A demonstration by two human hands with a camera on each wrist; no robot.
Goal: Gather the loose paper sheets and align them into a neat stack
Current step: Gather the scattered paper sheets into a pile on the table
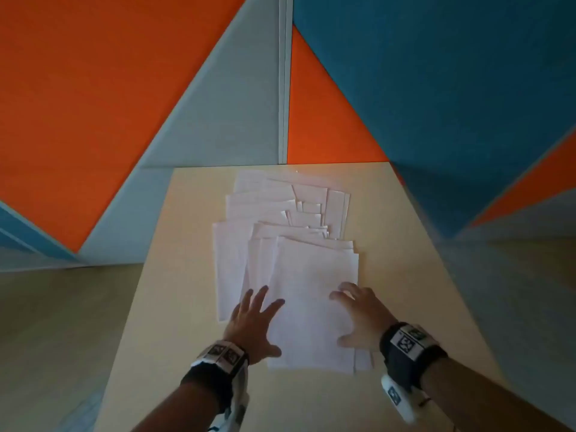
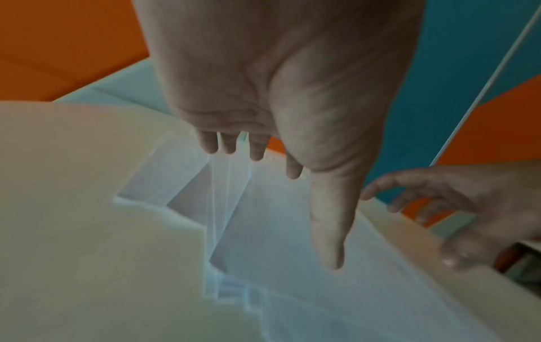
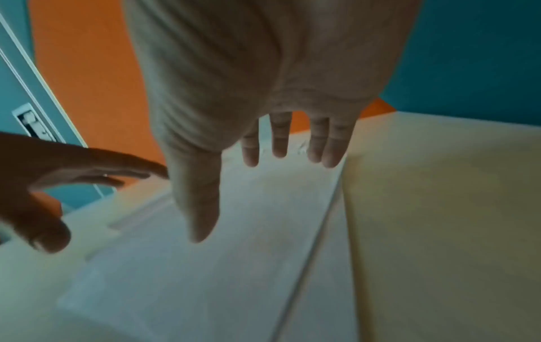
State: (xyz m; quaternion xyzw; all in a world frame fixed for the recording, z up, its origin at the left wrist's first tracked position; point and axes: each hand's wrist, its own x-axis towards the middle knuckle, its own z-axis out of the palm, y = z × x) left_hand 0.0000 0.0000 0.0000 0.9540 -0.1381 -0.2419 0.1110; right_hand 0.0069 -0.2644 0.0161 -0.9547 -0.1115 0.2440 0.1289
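Orange, blue and grey wall panels (image 1: 124,88) stood behind a pale wooden table (image 1: 405,244). White paper sheets (image 1: 311,275) lay spread out on it, between and beyond both hands. The left hand (image 1: 252,322) and right hand (image 1: 361,319) were over the sheets' near edges, fingers spread, gripping nothing.

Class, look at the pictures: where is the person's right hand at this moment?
In the head view, the right hand is spread open over the right edge of the nearest paper sheets, opposite the left hand.

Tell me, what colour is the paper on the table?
White, plain paper; the head view shows it best.
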